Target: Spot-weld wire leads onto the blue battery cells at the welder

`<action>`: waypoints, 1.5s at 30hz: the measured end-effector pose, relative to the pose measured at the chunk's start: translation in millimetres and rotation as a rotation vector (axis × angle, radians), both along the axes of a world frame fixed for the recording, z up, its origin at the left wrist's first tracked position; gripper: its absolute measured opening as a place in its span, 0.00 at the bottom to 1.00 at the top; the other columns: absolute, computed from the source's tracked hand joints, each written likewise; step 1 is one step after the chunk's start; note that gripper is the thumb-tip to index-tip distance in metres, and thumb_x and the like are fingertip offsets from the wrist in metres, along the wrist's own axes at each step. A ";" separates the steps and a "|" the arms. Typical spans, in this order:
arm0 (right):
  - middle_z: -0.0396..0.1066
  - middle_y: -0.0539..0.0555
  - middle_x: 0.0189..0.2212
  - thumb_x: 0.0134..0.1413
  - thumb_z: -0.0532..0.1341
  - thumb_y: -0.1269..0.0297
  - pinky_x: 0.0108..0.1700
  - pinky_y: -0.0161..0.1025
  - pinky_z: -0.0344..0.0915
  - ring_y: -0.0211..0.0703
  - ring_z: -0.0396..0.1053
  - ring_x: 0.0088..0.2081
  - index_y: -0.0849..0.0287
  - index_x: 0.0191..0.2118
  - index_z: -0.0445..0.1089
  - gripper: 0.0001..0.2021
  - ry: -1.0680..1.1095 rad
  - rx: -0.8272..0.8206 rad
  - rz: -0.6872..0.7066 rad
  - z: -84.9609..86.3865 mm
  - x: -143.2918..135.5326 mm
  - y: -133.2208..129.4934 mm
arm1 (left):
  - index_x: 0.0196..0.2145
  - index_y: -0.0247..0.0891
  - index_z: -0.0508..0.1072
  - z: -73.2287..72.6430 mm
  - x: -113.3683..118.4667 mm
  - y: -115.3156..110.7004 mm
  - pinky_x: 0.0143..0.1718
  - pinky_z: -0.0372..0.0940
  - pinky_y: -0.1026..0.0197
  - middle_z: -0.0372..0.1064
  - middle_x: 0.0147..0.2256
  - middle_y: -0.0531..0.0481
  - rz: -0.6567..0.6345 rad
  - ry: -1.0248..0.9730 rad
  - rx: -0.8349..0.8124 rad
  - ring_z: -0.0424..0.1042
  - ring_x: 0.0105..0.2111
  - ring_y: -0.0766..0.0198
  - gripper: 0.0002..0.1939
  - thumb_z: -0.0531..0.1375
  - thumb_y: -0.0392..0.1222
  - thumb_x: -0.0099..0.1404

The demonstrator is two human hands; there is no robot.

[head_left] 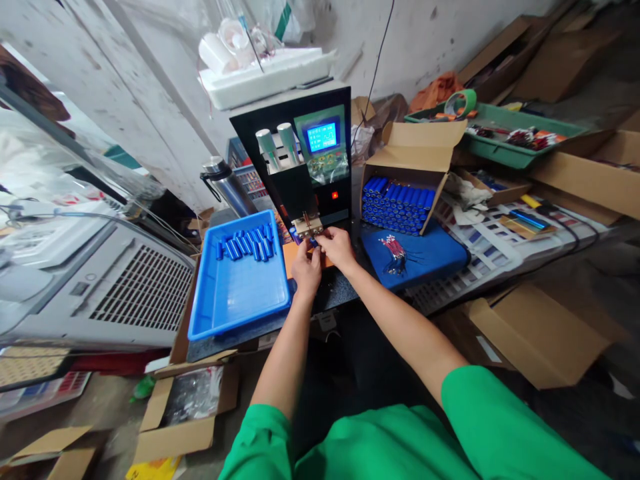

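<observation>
Under the electrodes of a black spot welder (pixel 273 143), both my hands meet at a blue battery cell (pixel 314 242). My left hand (pixel 306 270) is closed, with thumb and fingers pinching the cell. From the right, my right hand (pixel 337 248) reaches in with its fingers pinched together at the same spot; what sits between them is too small to make out. A blue tray (pixel 240 297) beside my left hand holds several blue cells along its far side. To the right, small connectors with red and black wires (pixel 393 250) lie on a blue pad (pixel 425 260).
An open carton (pixel 425 143) of stacked blue cells stands right of the welder. Behind the tray is a steel flask (pixel 227 183). A green bin (pixel 500 150) with wires and tape sits at far right. Cardboard boxes (pixel 175 440) lie on the floor.
</observation>
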State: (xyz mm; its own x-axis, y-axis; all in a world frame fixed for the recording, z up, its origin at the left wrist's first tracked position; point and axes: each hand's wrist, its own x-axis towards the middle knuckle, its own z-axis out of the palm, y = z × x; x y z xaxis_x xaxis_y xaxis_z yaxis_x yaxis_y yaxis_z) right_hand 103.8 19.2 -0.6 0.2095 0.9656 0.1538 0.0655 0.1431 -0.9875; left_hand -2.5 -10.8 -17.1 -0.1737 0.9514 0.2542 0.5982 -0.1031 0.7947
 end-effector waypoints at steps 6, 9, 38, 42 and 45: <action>0.71 0.49 0.21 0.50 0.63 0.58 0.31 0.34 0.61 0.42 0.69 0.29 0.57 0.25 0.69 0.09 -0.009 -0.012 0.001 -0.8 0.1 0.1 | 0.58 0.41 0.71 -2.3 -0.5 1.3 0.33 0.65 0.63 0.78 0.37 0.49 -0.009 -0.022 0.000 0.74 0.30 0.64 0.21 0.58 0.44 0.69; 0.71 0.49 0.22 0.50 0.63 0.58 0.30 0.33 0.61 0.41 0.69 0.29 0.57 0.25 0.70 0.09 0.009 -0.017 0.011 -2.1 0.7 0.0 | 0.58 0.41 0.71 -3.2 -0.5 1.6 0.34 0.65 0.63 0.78 0.37 0.49 -0.006 -0.019 -0.001 0.74 0.29 0.64 0.20 0.58 0.44 0.69; 0.77 0.59 0.40 0.66 0.58 0.64 0.55 0.48 0.57 0.51 0.68 0.47 0.60 0.43 0.76 0.10 -0.982 0.367 0.117 26.4 27.9 -34.7 | 0.55 0.38 0.74 -5.9 -11.9 7.4 0.36 0.65 0.62 0.77 0.34 0.47 -0.139 0.094 0.070 0.73 0.31 0.61 0.20 0.56 0.45 0.68; 0.78 0.59 0.39 0.65 0.59 0.63 0.52 0.45 0.62 0.50 0.70 0.46 0.59 0.42 0.77 0.10 -0.921 0.340 -0.023 19.8 36.3 -27.1 | 0.53 0.41 0.76 -1.9 -11.0 8.5 0.32 0.61 0.63 0.75 0.30 0.50 -0.126 0.143 0.084 0.71 0.27 0.63 0.20 0.58 0.49 0.67; 0.77 0.59 0.42 0.65 0.58 0.64 0.53 0.45 0.64 0.50 0.70 0.48 0.58 0.46 0.77 0.11 -0.796 0.355 -0.254 17.3 65.5 -14.5 | 0.49 0.41 0.78 -1.4 -10.7 7.8 0.33 0.61 0.62 0.75 0.30 0.50 -0.125 0.179 0.109 0.71 0.29 0.62 0.18 0.58 0.51 0.67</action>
State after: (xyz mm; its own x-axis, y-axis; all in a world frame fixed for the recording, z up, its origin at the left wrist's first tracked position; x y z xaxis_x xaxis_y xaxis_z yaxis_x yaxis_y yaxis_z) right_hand 169.3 4.7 16.8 0.1139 0.7728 0.6243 0.7811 0.3186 -0.5370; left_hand -13.2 -3.0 -18.5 0.0008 0.9279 0.3729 0.7058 -0.2646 0.6571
